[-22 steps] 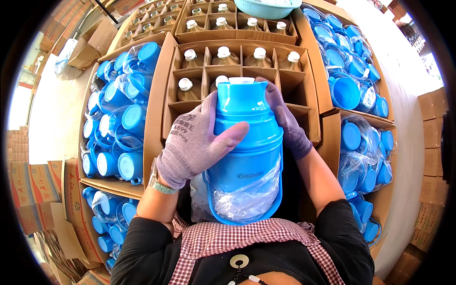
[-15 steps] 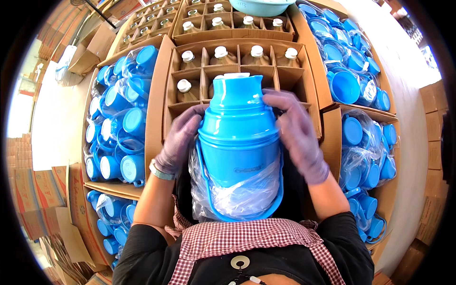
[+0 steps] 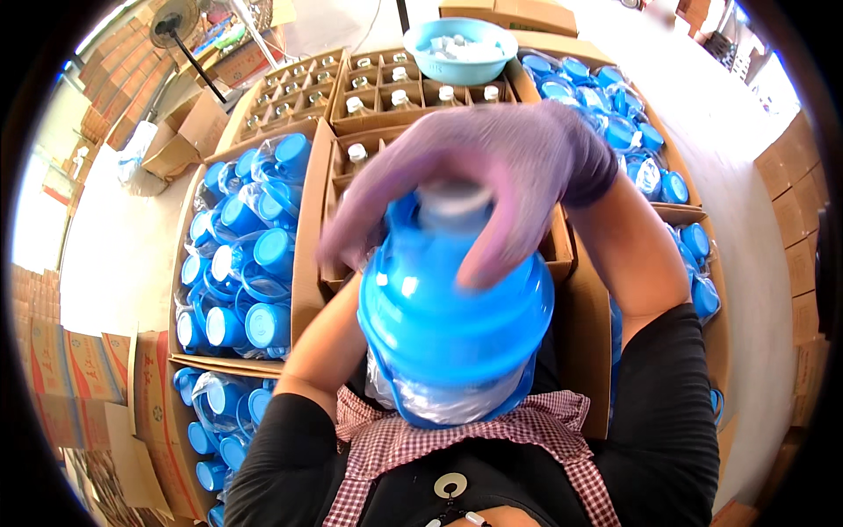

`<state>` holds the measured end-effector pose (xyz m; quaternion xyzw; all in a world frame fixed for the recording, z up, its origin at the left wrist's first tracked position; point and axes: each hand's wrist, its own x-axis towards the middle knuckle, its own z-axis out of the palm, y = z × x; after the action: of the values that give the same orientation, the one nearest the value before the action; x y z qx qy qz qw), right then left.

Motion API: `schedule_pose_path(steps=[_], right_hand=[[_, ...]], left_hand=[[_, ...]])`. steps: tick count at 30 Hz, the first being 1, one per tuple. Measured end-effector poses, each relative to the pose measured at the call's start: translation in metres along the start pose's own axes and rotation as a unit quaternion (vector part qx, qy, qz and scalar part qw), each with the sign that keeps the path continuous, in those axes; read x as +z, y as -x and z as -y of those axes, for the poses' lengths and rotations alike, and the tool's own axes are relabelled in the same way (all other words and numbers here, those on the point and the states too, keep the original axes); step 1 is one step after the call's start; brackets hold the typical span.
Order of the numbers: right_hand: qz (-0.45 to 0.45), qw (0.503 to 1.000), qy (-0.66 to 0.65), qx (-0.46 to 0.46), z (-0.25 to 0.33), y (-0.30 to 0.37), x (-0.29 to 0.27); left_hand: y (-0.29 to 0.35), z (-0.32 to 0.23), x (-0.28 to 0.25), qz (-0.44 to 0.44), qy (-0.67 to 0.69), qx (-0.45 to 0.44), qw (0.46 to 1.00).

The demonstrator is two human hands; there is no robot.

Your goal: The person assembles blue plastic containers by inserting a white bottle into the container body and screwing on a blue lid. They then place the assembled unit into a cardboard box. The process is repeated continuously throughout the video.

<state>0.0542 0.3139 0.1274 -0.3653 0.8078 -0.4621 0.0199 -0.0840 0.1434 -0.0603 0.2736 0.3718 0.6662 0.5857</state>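
Note:
A blue thermos flask [image 3: 457, 307], partly wrapped in clear plastic, stands upright close to my body, its neck tilted slightly away. My right hand [image 3: 518, 158], in a thin purple glove, arches over the neck, blurred by motion. Its thumb and fingers are spread wide apart. Beneath the palm shows a blurred white top [image 3: 452, 198], perhaps a stopper, at the flask's mouth. Along the flask's left side runs my left forearm [image 3: 327, 338]; that hand is hidden behind the flask and the right hand, so its grip does not show.
Beyond the flask, divided cartons [image 3: 351, 123] hold glass bottles with white tops. A pale blue basin [image 3: 461, 66] of small white pieces rests on them. Cartons of plastic-wrapped blue cups [image 3: 272, 250] flank me. A standing fan [image 3: 176, 26] is at the far left.
My right hand has risen from the flask's right side to over its mouth. My left hand has gone from the left side to behind the flask. The view has shifted.

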Motion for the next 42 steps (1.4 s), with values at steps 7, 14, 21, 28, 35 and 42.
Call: schedule_pose_path(steps=[7,14,21,28,35,42], right_hand=[[-0.259,0.889,0.239,0.292,0.045,0.033,0.058],[-0.096,0.910,0.389,0.110,0.142,-0.013,0.110],[-0.128,0.955,0.235,0.127,0.129,0.020,0.121],[-0.070,0.782,0.577,0.224,0.184,-0.001,0.161],[-0.290,0.828,0.387,0.284,0.116,0.044,0.138],[-0.064,0.836,0.510,0.193,0.177,-0.017,0.166]], left_hand=[[0.123,0.012,0.088,-0.124,-0.222,0.178,0.951],[0.179,-0.014,0.079,0.080,-0.200,0.076,0.974],[0.174,0.006,0.076,0.086,-0.165,0.094,0.978],[0.190,0.009,0.091,0.111,-0.217,0.147,0.959],[0.172,0.036,0.125,-0.106,-0.396,0.149,0.900],[0.198,0.005,0.074,0.165,-0.089,0.109,0.976]])
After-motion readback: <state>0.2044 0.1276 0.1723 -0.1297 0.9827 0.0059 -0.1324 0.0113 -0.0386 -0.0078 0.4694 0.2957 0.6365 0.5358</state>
